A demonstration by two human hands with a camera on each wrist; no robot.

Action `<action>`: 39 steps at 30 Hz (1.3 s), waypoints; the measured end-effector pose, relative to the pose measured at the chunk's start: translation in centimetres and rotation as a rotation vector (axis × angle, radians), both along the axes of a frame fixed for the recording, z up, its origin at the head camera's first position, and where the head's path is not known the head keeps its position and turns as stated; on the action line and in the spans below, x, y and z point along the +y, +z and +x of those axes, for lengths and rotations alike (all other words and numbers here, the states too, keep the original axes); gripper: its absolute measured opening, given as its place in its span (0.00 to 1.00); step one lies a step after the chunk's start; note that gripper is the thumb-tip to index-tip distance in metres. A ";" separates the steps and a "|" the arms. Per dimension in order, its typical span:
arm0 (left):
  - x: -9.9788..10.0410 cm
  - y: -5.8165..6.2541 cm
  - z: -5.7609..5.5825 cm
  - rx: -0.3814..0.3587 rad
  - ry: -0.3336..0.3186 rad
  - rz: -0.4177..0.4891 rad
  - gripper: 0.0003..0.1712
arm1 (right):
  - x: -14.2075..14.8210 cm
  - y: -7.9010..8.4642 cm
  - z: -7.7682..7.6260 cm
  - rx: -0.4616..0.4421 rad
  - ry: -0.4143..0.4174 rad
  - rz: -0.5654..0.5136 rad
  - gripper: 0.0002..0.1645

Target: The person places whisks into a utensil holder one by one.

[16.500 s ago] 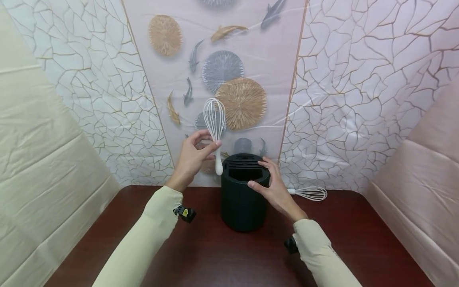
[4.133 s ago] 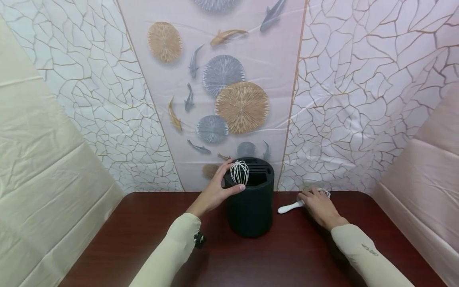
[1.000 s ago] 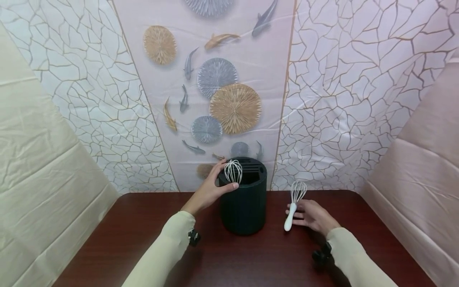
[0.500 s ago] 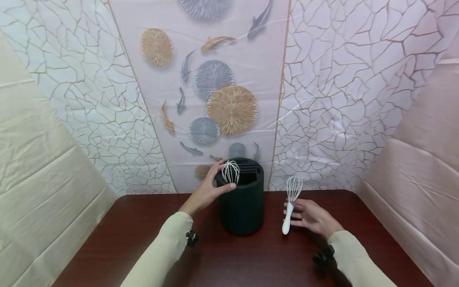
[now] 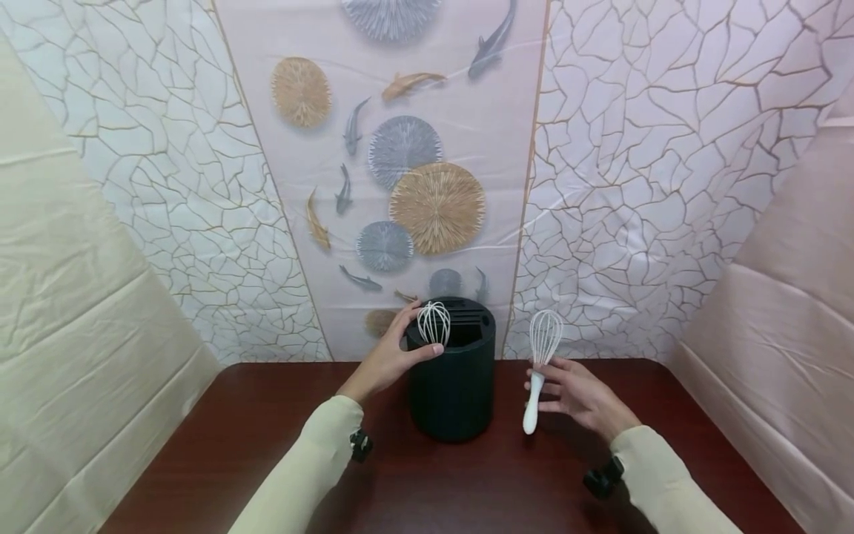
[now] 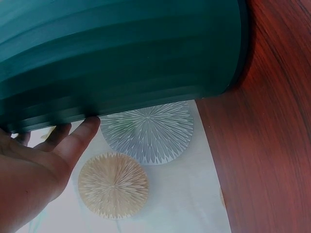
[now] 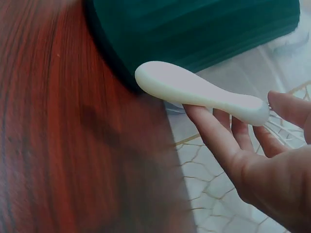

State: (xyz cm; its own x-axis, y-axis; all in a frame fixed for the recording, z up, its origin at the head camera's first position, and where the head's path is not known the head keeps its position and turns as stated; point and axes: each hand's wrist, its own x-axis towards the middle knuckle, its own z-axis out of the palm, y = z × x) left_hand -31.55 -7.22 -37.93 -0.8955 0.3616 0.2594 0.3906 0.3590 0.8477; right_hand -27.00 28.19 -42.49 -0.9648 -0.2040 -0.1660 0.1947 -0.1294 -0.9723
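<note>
A dark green round utensil holder, slotted on top with one wide opening, stands upright on the table. One white whisk stands in it, wire loops up, its handle hidden inside. My left hand grips the holder's left side near the rim, thumb in front and fingers behind; in the left wrist view, the fingertips touch its wall. To the right of the holder, my right hand pinches a second white whisk near the base of its wires. Its handle points down and its loops up, slightly tilted.
The dark red wooden table ends at a patterned cloth backdrop close behind the holder. Cream cloth panels slope along both sides. A small black wrist camera sits below my right wrist.
My right hand picked the second whisk up from the table, turned it loops up and has raised it slightly in the last second. My left hand has stayed at the holder.
</note>
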 end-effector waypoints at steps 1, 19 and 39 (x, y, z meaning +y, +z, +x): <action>0.1 0.0 0.0 0.000 -0.002 0.003 0.51 | -0.1 0.2 0.0 0.019 0.000 0.021 0.32; 0.0 0.0 0.2 -0.017 -0.010 0.030 0.51 | -2.2 4.3 0.6 0.198 -0.082 0.265 0.42; 0.0 0.0 0.1 -0.008 -0.011 0.034 0.52 | -4.2 7.7 1.3 0.407 -0.218 0.375 0.37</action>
